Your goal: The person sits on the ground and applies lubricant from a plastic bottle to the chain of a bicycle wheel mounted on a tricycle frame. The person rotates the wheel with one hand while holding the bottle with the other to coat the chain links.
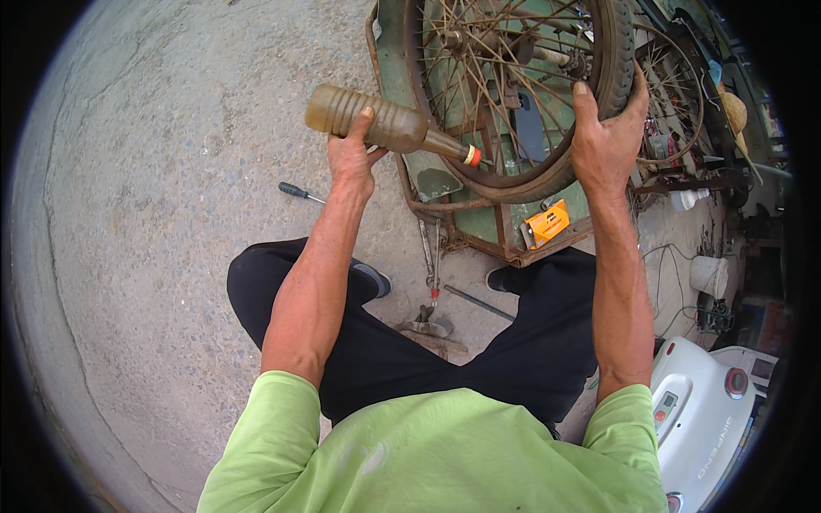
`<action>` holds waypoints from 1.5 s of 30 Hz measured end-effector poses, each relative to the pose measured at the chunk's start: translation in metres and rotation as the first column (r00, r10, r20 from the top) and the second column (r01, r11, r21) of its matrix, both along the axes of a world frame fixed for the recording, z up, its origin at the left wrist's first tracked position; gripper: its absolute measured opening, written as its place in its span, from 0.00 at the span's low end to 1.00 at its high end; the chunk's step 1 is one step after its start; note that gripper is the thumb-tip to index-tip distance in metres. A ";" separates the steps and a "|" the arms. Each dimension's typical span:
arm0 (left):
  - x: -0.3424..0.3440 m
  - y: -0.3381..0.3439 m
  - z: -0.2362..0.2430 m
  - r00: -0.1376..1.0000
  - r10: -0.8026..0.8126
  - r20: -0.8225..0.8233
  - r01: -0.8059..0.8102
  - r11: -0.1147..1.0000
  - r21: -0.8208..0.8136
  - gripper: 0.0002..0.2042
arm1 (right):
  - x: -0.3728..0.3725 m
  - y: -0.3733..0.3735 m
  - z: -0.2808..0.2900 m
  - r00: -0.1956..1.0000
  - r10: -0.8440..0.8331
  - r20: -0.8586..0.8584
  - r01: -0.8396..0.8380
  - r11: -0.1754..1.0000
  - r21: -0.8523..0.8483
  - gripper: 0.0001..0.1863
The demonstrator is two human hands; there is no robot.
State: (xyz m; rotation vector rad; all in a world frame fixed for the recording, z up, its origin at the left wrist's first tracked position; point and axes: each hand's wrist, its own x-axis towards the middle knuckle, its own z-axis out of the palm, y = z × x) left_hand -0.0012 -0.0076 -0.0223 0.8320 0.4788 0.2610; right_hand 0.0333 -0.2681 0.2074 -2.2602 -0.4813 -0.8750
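My left hand [352,158] is closed round a ribbed, dirty plastic bottle [372,120] of brownish look. The bottle lies nearly level, its narrow neck and red-and-yellow cap [472,156] tilted slightly down at the rim of a rusty spoked wheel [522,175]. With the thumb on one side and fingers on the other, my right hand [605,141] grips the wheel's worn black tyre [617,60]. Behind the spokes is the wheel's rusty hub [453,39]. Some of the right fingers are hidden behind the tyre.
The wheel stands over a green panel in a rusty frame [500,252], where an orange box [546,224] lies. A screwdriver [295,190], wrenches [432,248] and a metal rod [479,303] are on the concrete. At right are another spoked wheel [694,128] and a white machine [697,419].
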 end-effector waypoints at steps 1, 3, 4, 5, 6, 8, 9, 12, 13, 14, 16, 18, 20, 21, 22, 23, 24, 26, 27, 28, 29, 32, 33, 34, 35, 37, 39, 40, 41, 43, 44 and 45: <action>0.000 0.000 0.000 1.000 0.002 -0.006 -0.002 1.000 -0.004 0.32 | -0.001 0.000 -0.001 1.000 -0.011 0.020 0.011 1.000 -0.016 0.41; -0.001 0.001 0.004 1.000 -0.003 -0.015 0.003 1.000 -0.024 0.32 | -0.004 0.000 -0.003 0.999 -0.022 0.038 0.023 0.999 -0.026 0.41; -0.002 0.002 0.007 1.000 -0.009 -0.017 0.009 0.999 -0.040 0.32 | -0.007 0.000 -0.004 0.999 -0.023 0.037 0.024 1.000 -0.019 0.41; -0.003 0.002 0.010 1.000 -0.016 -0.020 0.015 0.998 -0.056 0.32 | -0.010 0.000 -0.005 0.999 -0.025 0.036 0.026 1.000 -0.011 0.42; -0.004 0.003 0.010 1.000 -0.016 -0.016 0.016 0.998 -0.061 0.32 | -0.012 0.000 -0.008 1.000 -0.016 0.015 0.016 1.000 0.013 0.42; -0.006 0.006 0.012 1.000 -0.018 -0.007 0.017 0.997 -0.070 0.32 | -0.017 0.000 -0.015 1.000 0.003 -0.027 -0.001 0.998 0.064 0.43; -0.006 0.007 0.012 1.000 -0.017 -0.009 0.016 0.997 -0.072 0.32 | -0.020 0.000 -0.017 0.999 -0.004 -0.036 0.006 0.998 0.059 0.43; -0.007 0.007 0.012 1.000 -0.011 -0.007 0.011 0.997 -0.071 0.32 | -0.026 -0.001 -0.024 0.998 -0.023 -0.061 0.026 0.998 0.051 0.44; -0.006 0.005 0.013 1.000 -0.008 -0.001 0.008 0.998 -0.067 0.32 | -0.027 -0.004 -0.027 0.997 -0.026 -0.067 0.030 0.998 0.053 0.45; -0.006 0.004 0.013 1.000 -0.005 0.005 0.005 0.998 -0.063 0.32 | -0.028 -0.005 -0.029 0.997 -0.029 -0.072 0.033 0.998 0.056 0.45; -0.005 0.005 0.010 1.000 -0.007 0.009 0.007 0.999 -0.054 0.32 | -0.029 -0.005 -0.032 0.996 -0.034 -0.086 0.039 0.998 0.054 0.45; -0.004 0.005 0.008 1.000 -0.009 0.010 0.009 0.999 -0.042 0.31 | -0.030 -0.004 -0.032 0.994 -0.031 -0.100 0.037 0.997 0.063 0.45; -0.003 0.004 0.009 1.000 -0.011 0.006 0.011 1.000 -0.027 0.31 | -0.031 -0.004 -0.032 0.993 -0.017 -0.116 0.026 0.996 0.083 0.45; -0.003 0.004 0.008 1.000 -0.013 0.009 0.014 1.000 -0.016 0.31 | -0.031 -0.004 -0.033 0.994 -0.013 -0.108 0.022 0.996 0.082 0.45; -0.003 0.004 0.007 1.000 -0.016 0.011 0.016 1.000 -0.005 0.31 | -0.030 -0.005 -0.034 0.995 -0.010 -0.100 0.018 0.996 0.082 0.45; -0.003 0.004 0.005 1.000 -0.018 0.013 0.017 1.000 0.005 0.31 | -0.029 -0.006 -0.035 0.996 -0.006 -0.092 0.013 0.997 0.082 0.45; -0.003 0.004 0.005 1.000 -0.017 0.017 0.017 1.000 0.009 0.31 | -0.030 -0.005 -0.035 0.995 -0.004 -0.095 0.012 0.996 0.086 0.45; -0.003 0.004 0.005 1.000 -0.016 0.024 0.016 1.000 0.016 0.32 | -0.030 -0.004 -0.033 0.995 0.000 -0.101 0.009 0.996 0.094 0.45; -0.003 0.003 0.006 1.000 -0.012 0.029 0.011 1.000 0.025 0.32 | -0.030 -0.004 -0.033 0.995 -0.006 -0.098 0.015 0.996 0.086 0.45; -0.003 0.003 0.007 0.999 -0.008 0.034 0.007 0.999 0.034 0.33 | -0.029 -0.004 -0.034 0.995 -0.013 -0.095 0.020 0.997 0.079 0.45; -0.004 0.003 0.009 0.999 -0.005 0.039 0.003 0.999 0.043 0.33 | -0.029 -0.005 -0.034 0.996 -0.019 -0.091 0.026 0.997 0.071 0.45; -0.005 0.003 0.012 0.998 -0.013 0.063 0.009 0.998 0.063 0.34 | -0.027 -0.007 -0.037 0.993 0.012 -0.117 0.001 0.993 0.115 0.46; -0.005 0.004 0.014 0.998 -0.014 0.065 0.009 0.998 0.068 0.34 | -0.028 -0.006 -0.037 0.993 0.007 -0.118 0.006 0.994 0.111 0.46; -0.006 0.004 0.015 0.998 -0.015 0.066 0.010 0.997 0.074 0.34 | -0.029 -0.005 -0.036 0.993 0.003 -0.118 0.010 0.994 0.107 0.46; -0.006 0.004 0.016 0.998 -0.016 0.068 0.011 0.997 0.080 0.34 | -0.030 -0.004 -0.036 0.993 -0.002 -0.120 0.015 0.995 0.103 0.46; -0.005 0.003 0.017 0.998 -0.014 0.059 0.009 0.997 0.080 0.34 | -0.027 -0.008 -0.038 0.993 0.006 -0.120 0.007 0.994 0.110 0.46; -0.005 0.002 0.017 0.999 -0.009 0.050 0.005 0.997 0.081 0.34 | -0.027 -0.008 -0.039 0.992 0.020 -0.128 -0.004 0.992 0.125 0.46; -0.005 0.002 0.017 0.999 -0.005 0.046 0.001 0.997 0.082 0.33 | -0.028 -0.007 -0.037 0.990 0.029 -0.136 -0.011 0.991 0.137 0.46; -0.006 0.002 0.017 0.999 -0.001 0.041 -0.002 0.997 0.082 0.33 | -0.029 -0.006 -0.037 0.989 0.039 -0.143 -0.017 0.989 0.149 0.46; -0.006 0.003 0.015 0.999 -0.007 0.051 0.003 0.998 0.068 0.32 | -0.029 -0.007 -0.037 0.990 0.034 -0.138 -0.014 0.989 0.144 0.46; -0.006 0.004 0.014 0.998 -0.010 0.056 0.006 0.998 0.061 0.32 | -0.029 -0.007 -0.038 0.990 0.032 -0.135 -0.012 0.990 0.142 0.46; -0.006 0.005 0.013 0.999 -0.004 0.050 0.001 0.998 0.059 0.32 | -0.028 -0.009 -0.039 0.993 0.023 -0.119 -0.008 0.993 0.121 0.45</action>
